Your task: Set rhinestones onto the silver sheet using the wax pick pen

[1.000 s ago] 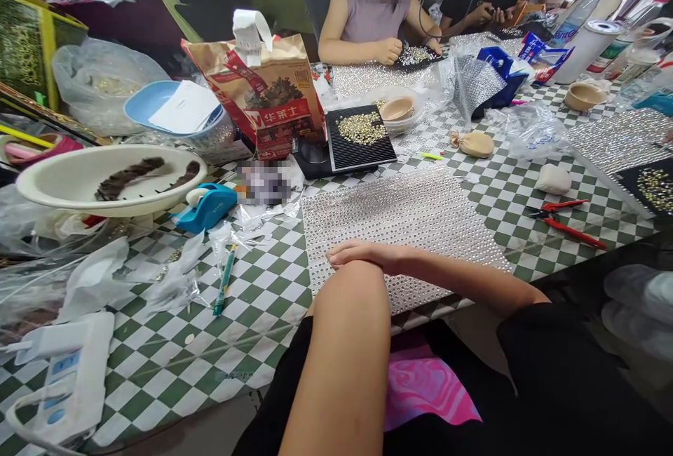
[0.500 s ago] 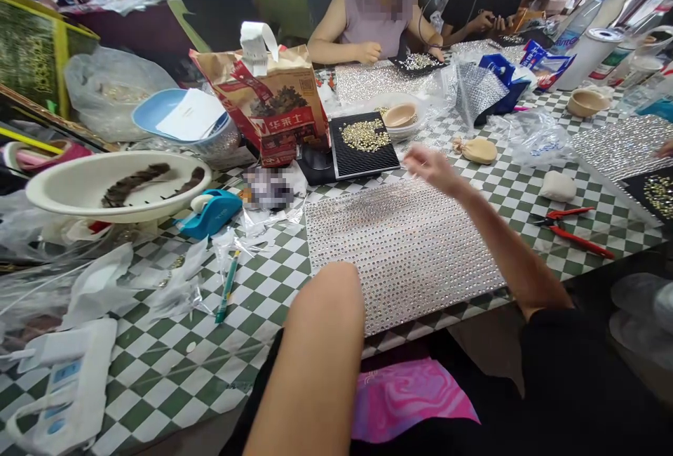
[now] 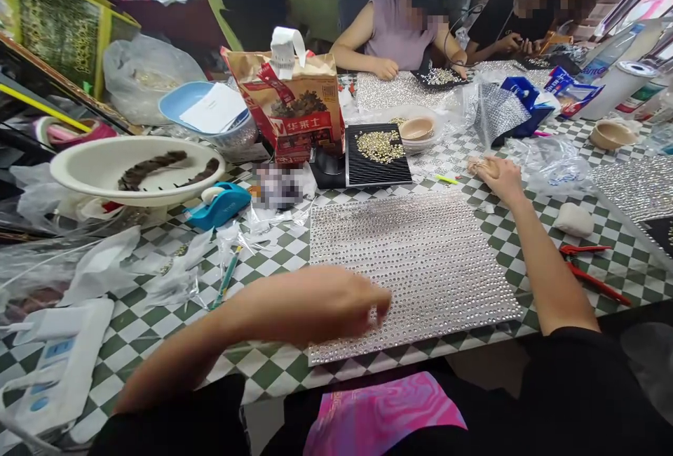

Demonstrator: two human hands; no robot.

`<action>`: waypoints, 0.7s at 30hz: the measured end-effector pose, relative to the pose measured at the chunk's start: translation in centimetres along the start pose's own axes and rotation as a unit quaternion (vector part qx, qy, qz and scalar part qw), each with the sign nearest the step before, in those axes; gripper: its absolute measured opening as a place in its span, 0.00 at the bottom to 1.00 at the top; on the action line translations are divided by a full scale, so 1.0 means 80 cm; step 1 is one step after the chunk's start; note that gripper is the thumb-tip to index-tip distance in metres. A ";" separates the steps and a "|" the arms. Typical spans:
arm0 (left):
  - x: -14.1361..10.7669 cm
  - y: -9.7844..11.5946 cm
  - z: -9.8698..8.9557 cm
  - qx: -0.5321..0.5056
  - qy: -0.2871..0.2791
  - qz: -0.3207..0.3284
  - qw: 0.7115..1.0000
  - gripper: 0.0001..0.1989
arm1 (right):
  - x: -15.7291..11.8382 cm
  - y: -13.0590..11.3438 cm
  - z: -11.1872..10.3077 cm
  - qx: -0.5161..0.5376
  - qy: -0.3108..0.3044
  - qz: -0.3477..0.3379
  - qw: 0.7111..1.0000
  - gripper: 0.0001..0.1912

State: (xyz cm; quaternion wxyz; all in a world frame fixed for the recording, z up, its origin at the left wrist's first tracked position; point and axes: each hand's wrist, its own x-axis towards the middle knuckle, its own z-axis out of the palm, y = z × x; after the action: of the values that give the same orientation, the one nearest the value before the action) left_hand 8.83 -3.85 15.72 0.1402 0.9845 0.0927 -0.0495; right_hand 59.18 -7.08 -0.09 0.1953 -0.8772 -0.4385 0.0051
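Note:
My left hand (image 3: 336, 304) hovers, slightly blurred, over the sheet of clear rhinestones (image 3: 415, 266) lying before me. Its fingers are curled inward, and whatever they may hold is hidden. Beyond the sheet's far right corner, my right hand (image 3: 499, 177) has its fingers closed on a small beige pouch-like lump (image 3: 476, 165), mostly covered by them. A yellow-green pen (image 3: 446, 179) lies on the table just left of that hand. Past the sheet's far edge is a black ridged tray (image 3: 372, 175) with gold rhinestones (image 3: 379, 146) heaped on it.
A paper food bag (image 3: 294, 116), a white basin (image 3: 68, 175) and a blue tape dispenser (image 3: 218, 207) stand left. Right are a white lump (image 3: 574, 220) and red-handled pliers (image 3: 599, 283). A power strip (image 3: 68, 372) lies near left. Two people sit across the table.
My right hand has moved right, from beside the black tray onto the beige lump. My left hand has come into view over the sheet. The yellow-green pen now shows on the table.

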 end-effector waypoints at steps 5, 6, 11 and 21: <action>0.072 -0.059 0.028 0.157 0.112 -0.125 0.973 0.18 | 0.006 -0.086 -0.037 0.038 0.091 -0.098 0.990 0.28; 0.085 -0.070 0.033 0.160 0.143 -0.134 0.967 0.21 | 0.009 -0.114 -0.043 0.050 0.092 -0.118 0.987 0.28; 0.129 -0.101 0.053 0.147 0.160 -0.183 0.959 0.31 | 0.028 -0.255 -0.040 0.079 0.026 -0.238 0.968 0.26; 0.150 -0.110 0.053 0.149 0.138 -0.244 0.948 0.28 | 0.051 -0.366 0.030 -0.007 -0.054 -0.304 0.951 0.30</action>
State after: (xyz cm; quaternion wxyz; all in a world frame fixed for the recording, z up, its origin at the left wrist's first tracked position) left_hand 18.49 5.29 7.84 -0.0383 0.9387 0.3400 0.0414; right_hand 38.80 12.66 8.49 0.1572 -0.7021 -0.6945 -0.0106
